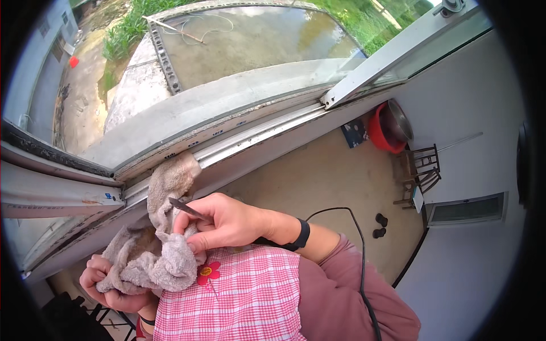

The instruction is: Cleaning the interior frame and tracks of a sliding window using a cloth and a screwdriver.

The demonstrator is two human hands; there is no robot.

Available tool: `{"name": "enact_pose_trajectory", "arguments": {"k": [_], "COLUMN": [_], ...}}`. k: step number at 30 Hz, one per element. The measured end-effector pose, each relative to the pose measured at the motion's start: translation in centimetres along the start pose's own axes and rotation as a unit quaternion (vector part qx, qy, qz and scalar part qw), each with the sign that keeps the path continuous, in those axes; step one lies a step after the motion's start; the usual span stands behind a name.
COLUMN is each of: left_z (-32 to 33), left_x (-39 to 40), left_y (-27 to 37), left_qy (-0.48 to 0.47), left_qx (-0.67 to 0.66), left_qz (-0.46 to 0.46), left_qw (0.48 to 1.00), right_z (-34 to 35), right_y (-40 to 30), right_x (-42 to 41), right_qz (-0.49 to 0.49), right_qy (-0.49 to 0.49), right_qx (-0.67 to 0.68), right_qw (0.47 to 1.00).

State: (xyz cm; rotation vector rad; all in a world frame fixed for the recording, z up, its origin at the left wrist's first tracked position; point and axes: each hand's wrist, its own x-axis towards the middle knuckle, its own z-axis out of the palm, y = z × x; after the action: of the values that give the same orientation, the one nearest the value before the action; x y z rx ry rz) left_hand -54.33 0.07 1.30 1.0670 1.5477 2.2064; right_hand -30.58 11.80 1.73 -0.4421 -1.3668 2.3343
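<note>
A dirty, greyish-pink terry cloth (175,264) is bunched up before my chest, and one end of it lies over the aluminium window track (264,134). My left hand (115,283) grips the cloth's lower left edge with curled fingers. In my right hand (222,226) a dark, thin tool (187,209) with a flat tip is held, its tip pointing left over the cloth; its exact kind cannot be told. The thumb and fingers of the same hand also pinch the cloth. Behind the tool, part of the cloth hangs down from the track.
A sliding window frame (384,59) stands at the upper right. Outside is a concrete water basin (164,64). On the floor are a red basin (377,132), wooden chairs (420,170) and dark slippers (379,226). A black cable (362,255) runs by my right arm.
</note>
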Motion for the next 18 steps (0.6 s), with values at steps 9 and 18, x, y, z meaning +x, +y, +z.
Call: {"name": "enact_pose_trajectory", "arguments": {"k": [9, 18], "left_z": [3.2, 9.5], "left_x": [-0.3, 0.2], "left_y": [3.3, 5.7], "left_qy": [-0.138, -0.215], "left_qx": [0.007, 0.032], "left_qz": [0.123, 0.053], "left_qw": [0.983, 0.975], "right_z": [-3.2, -6.6], "right_y": [-4.1, -1.3], "right_x": [-10.9, -13.3], "right_qz": [-0.338, -0.227], "right_qy": [0.335, 0.501], "right_qx": [-0.235, -0.28], "right_qw": [0.848, 0.787]}}
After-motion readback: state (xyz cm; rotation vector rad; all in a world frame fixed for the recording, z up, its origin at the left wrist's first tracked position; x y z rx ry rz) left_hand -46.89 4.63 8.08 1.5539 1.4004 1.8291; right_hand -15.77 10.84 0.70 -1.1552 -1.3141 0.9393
